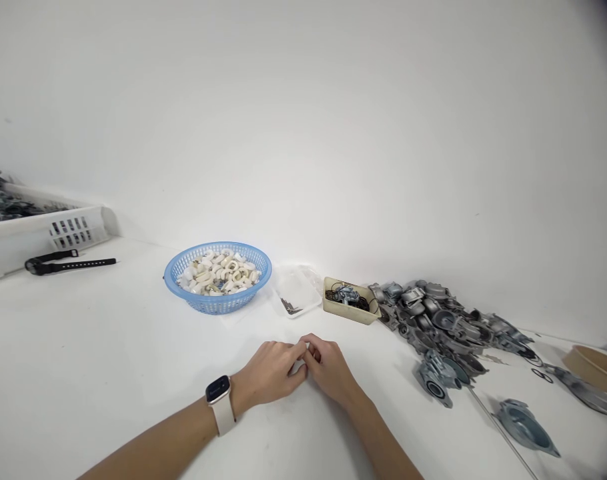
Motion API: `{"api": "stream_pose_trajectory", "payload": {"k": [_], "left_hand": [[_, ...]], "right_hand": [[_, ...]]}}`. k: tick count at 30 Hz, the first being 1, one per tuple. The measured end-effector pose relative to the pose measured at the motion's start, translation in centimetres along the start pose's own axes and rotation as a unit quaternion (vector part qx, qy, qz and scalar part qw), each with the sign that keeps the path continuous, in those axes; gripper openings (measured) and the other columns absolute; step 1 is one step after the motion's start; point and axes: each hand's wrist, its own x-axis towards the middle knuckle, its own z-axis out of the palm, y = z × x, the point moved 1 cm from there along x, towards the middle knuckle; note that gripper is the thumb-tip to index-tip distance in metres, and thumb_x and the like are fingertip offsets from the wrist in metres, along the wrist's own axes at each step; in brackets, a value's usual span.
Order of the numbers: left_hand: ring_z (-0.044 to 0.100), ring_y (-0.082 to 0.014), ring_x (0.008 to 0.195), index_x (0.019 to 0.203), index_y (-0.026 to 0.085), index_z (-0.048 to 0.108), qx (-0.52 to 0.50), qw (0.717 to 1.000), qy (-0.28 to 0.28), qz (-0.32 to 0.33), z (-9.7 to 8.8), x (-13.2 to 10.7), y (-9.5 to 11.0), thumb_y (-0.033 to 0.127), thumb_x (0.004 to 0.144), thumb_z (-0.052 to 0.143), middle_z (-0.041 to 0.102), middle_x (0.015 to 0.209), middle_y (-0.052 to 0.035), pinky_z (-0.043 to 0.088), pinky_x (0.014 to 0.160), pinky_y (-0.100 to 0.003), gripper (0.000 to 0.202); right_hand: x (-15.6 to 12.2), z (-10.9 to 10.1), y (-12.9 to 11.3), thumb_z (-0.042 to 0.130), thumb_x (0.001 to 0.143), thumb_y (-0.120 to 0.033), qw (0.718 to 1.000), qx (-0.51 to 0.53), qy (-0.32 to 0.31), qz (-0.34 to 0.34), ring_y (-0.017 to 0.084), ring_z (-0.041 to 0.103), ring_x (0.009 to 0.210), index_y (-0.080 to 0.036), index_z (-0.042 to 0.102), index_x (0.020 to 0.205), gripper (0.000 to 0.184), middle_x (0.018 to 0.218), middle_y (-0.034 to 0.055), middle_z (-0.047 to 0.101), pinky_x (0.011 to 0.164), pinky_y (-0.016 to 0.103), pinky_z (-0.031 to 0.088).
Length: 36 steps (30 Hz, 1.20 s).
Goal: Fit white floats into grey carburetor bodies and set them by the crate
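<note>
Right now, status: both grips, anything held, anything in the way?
Left grip, right grip: touching; any held piece hidden. White tray, cream tray beyond, untouched. No obstruction seen.

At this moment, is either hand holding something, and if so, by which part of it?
It cannot be told: the left hand and the right hand meet at the fingertips, and no object shows clearly between them.

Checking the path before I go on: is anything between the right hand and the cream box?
Nothing visible stands between the right hand and the cream box. The heap of metal parts crowds the box's right end, and the white tray lies to its left, both off that direct line.
</note>
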Motion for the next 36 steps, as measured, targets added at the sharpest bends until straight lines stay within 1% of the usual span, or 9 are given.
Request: {"api": "stream_pose_trajectory", "payload": {"k": [36], "left_hand": [[0.064, -0.0190, 0.062, 0.093, 0.023, 0.049, 0.000, 1.000, 0.001, 0.004, 0.12, -0.08, -0.03, 0.026, 0.091, 0.047, 0.070, 0.077, 0.0013, 0.027, 0.053, -0.030, 0.004]], "right_hand": [[0.04, 0.06, 0.11, 0.047, 0.091, -0.024, 1.000, -0.006, 0.002, -0.005, 0.014, 0.049, 0.063, -0.022, 0.067, 0.091, 0.020, 0.067, -0.0018, 0.058, 0.060, 0.023, 0.033]]}}
